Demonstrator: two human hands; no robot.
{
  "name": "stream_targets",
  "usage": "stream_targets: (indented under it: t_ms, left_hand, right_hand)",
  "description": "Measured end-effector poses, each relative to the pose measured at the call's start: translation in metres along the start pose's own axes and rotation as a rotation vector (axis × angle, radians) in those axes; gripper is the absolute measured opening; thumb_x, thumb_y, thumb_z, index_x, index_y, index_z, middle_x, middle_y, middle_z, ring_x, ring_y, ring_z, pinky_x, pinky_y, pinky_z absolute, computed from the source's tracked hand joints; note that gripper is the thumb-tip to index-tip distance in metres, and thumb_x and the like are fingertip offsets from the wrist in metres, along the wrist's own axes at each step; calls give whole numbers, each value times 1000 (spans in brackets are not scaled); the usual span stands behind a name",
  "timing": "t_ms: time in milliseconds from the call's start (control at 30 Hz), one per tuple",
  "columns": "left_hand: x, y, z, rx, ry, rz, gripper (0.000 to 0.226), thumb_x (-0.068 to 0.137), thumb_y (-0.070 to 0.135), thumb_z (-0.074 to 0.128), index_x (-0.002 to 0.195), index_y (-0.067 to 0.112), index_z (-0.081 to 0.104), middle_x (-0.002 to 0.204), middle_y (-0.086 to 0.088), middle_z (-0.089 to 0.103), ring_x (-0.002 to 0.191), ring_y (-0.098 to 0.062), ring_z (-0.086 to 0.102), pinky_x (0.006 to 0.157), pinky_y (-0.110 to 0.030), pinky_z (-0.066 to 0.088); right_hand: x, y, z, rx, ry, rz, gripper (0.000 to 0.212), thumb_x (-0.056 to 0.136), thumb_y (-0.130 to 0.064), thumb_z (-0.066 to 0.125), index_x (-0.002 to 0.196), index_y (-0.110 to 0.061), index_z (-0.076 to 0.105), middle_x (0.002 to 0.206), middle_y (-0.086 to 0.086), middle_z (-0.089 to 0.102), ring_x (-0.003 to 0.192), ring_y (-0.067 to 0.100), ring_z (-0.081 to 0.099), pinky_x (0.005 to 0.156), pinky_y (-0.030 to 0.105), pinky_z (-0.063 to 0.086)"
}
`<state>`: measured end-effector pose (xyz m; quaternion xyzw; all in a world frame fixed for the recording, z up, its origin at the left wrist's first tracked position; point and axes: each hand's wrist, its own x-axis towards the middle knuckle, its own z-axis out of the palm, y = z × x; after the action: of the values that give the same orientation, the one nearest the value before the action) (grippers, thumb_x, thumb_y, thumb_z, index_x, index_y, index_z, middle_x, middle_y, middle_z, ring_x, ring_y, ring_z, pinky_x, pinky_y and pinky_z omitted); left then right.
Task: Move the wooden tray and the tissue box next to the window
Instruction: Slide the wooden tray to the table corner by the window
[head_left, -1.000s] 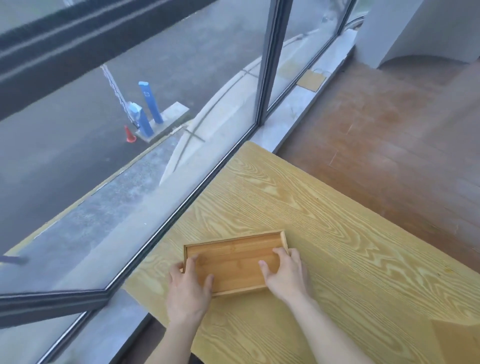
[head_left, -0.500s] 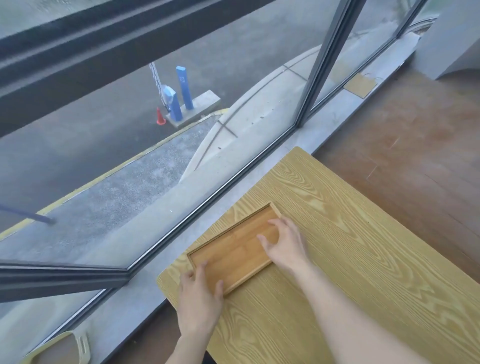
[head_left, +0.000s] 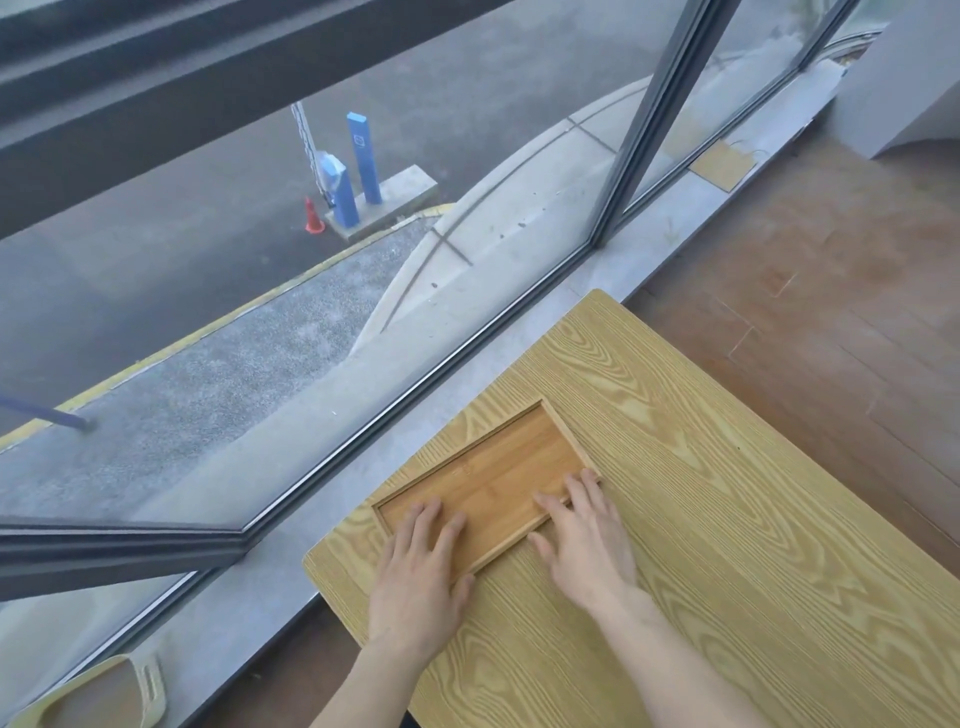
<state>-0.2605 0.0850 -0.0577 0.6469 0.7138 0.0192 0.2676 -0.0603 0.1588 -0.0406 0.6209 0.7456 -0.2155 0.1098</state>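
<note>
The wooden tray (head_left: 498, 462) lies flat on the light wood-grain table (head_left: 727, 519), its long side running along the table edge nearest the window (head_left: 363, 260). My left hand (head_left: 421, 577) grips the tray's near left corner, fingers inside the rim and thumb outside. At the near right corner, my right hand (head_left: 587, 540) holds the rim the same way. The tissue box is out of view.
A grey stone sill (head_left: 249, 613) runs between the table and the glass. A dark window post (head_left: 654, 119) stands further along. A beige bag-like item (head_left: 104, 696) sits at the bottom left. Brown wooden floor (head_left: 831, 286) lies beyond the table's far end.
The tray has been turned from square to me to parallel with the window-side table edge and slid closer to that edge. Both hands stayed on it.
</note>
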Motion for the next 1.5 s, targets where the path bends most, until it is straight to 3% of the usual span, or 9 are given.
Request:
stream_targets:
  t_ms: [133,433,767,1500]
  left_hand:
    - [5,3,0,-33,22,-50,66,93,55,52,152,38,30,166,4,19,155,-22,10,121,-42,21]
    - [23,12,-5,-13,26,-96,67,94,57,48,154,37,26,167,3,16,154,-22,9,121,-39,21]
    - [37,15,-10,-14,17,-99,67,95,57,48,154,36,24,167,3,14,154,-23,6,122,-40,17]
    - [31,18,-7,7,14,-101,68,93,58,50,153,34,29,166,0,22,153,-25,15,118,-42,26]
  right_hand:
    - [13,-3,-6,-34,-21,-21,62,99,-50,52,156,-31,36,171,14,17,159,32,4,130,50,11]
    - [33,-18,-8,-36,-66,38,79,97,-55,52,162,-26,18,173,14,-3,159,33,-10,129,52,10]
    - [45,-18,-11,-29,-74,60,84,96,-58,51,163,-25,13,173,12,-9,159,30,-13,129,50,13]
    - [36,-19,-5,-2,-50,55,85,98,-56,51,163,-22,11,173,11,-10,159,30,-14,130,47,9]
